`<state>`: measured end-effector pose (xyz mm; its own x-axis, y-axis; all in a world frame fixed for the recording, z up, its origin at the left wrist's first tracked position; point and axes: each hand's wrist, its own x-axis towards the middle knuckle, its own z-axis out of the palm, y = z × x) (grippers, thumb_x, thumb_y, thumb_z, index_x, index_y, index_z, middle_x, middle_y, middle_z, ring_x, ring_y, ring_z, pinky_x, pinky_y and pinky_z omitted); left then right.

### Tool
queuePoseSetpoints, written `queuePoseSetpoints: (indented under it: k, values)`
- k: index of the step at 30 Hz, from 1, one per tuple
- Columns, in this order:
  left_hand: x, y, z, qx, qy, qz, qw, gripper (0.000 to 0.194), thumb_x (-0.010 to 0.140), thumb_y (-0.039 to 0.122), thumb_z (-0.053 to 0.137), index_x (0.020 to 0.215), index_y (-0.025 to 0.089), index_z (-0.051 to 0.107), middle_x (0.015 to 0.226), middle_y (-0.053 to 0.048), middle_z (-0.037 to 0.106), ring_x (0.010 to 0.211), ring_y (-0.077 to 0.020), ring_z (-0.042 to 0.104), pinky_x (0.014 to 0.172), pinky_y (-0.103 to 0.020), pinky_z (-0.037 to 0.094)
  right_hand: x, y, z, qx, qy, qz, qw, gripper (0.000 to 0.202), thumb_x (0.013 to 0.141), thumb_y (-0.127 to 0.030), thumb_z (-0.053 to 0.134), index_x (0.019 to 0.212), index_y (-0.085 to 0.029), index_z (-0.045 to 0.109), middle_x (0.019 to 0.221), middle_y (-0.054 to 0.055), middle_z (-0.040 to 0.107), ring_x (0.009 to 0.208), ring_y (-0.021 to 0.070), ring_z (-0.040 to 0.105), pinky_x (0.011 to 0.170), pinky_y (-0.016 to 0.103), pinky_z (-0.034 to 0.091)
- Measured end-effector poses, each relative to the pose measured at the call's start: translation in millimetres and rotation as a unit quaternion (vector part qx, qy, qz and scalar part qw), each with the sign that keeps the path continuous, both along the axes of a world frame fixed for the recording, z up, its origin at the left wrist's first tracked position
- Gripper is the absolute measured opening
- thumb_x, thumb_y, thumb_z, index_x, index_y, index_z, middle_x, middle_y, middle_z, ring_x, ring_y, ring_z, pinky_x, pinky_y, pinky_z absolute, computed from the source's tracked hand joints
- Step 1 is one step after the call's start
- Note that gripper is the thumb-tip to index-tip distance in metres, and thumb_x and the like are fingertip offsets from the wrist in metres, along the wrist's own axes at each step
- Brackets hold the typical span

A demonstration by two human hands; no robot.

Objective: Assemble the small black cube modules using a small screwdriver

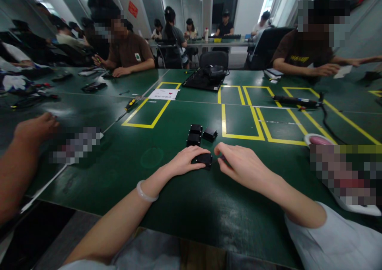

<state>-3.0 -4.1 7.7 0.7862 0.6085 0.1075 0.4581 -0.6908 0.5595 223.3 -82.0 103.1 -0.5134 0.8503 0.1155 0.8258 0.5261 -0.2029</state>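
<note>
My left hand (188, 158), with a pale bangle (147, 193) on its wrist, grips a small black box (204, 158) that rests on the green table. Thumb and fingers lie along the box's near and far sides. Just right of it, my right hand (235, 160) has its fingers curled towards the thumb. Something small and dark shows between them, too unclear to name. Beyond my left hand, two similar black boxes stand in a row, the farther black box (196, 129) behind the nearer black box (193, 139). Another black box (210, 134) lies to their right, turned at an angle.
A screwdriver (130, 104) and a paper sheet (164, 94) lie ahead to the left. Yellow tape outlines (243, 136) mark the table. A white-rimmed tray (331, 188) is at right, a black tray (204, 79) at the back. A neighbour's hand (34, 131) reaches in at left.
</note>
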Motion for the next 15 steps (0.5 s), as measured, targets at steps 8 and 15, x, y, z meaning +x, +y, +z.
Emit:
queuePoseSetpoints:
  k: [8,15]
  values:
    - [-0.7,0.8,-2.3,0.003,-0.003,0.001,1.0,0.045,0.092,0.041,0.06,0.134,0.028,0.051,0.128,-0.006,0.059,0.117,-0.0244,0.054,0.101,-0.037,0.041,0.9,0.9,-3.3,0.007,-0.037,-0.005,0.999,0.015,0.099,-0.026,0.038,0.098,-0.019,0.051,0.075,0.002,0.065,0.064,0.0165,0.058,0.058,0.027,0.031]
    - [0.3,0.1,-1.3,0.003,-0.001,0.001,1.0,0.044,0.092,0.042,0.059,0.133,0.028,0.052,0.127,-0.006,0.059,0.116,-0.0251,0.054,0.102,-0.039,0.041,-0.4,1.9,-5.5,0.037,-0.014,0.006,0.999,0.009,0.092,-0.02,0.045,0.099,-0.018,0.051,0.085,0.003,0.066,0.07,0.0163,0.059,0.061,0.027,0.032]
